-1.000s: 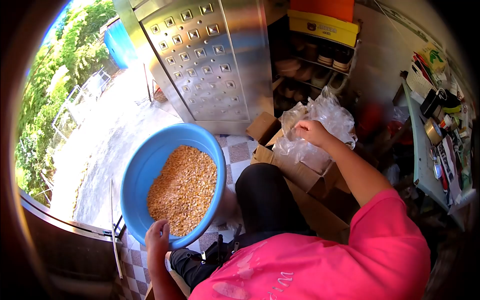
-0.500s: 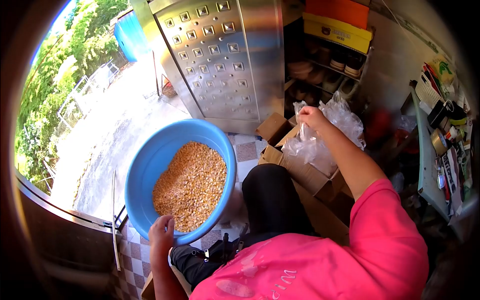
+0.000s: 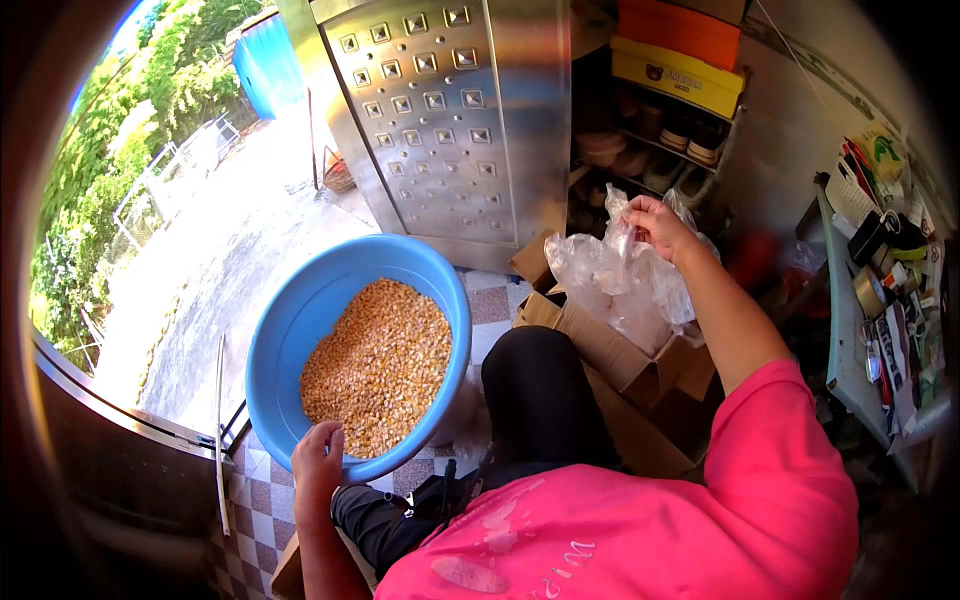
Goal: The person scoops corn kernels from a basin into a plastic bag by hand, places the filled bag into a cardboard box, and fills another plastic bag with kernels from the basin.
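A blue plastic basin (image 3: 275, 335) stands tilted in front of me, partly filled with yellow corn kernels (image 3: 385, 370). My left hand (image 3: 318, 457) is closed on its near left rim, with fingertips over the inner edge. To the right, my right hand (image 3: 658, 228) pinches a clear plastic bag (image 3: 625, 270) among several crumpled bags. These bags bulge above an open cardboard box (image 3: 605, 345). My right palm faces away, so part of the grip is hidden.
An embossed metal door (image 3: 430, 140) stands behind the basin. At the back right is a shoe rack (image 3: 660, 155) under a yellow shoebox (image 3: 675, 75). A cluttered side table (image 3: 850, 330) stands at far right. A thin stick (image 3: 221, 440) leans by the doorway.
My right hand has moved a little right, drawing the clear bag up and along with it. My left hand stays at the basin's rim. The view has shifted slightly.
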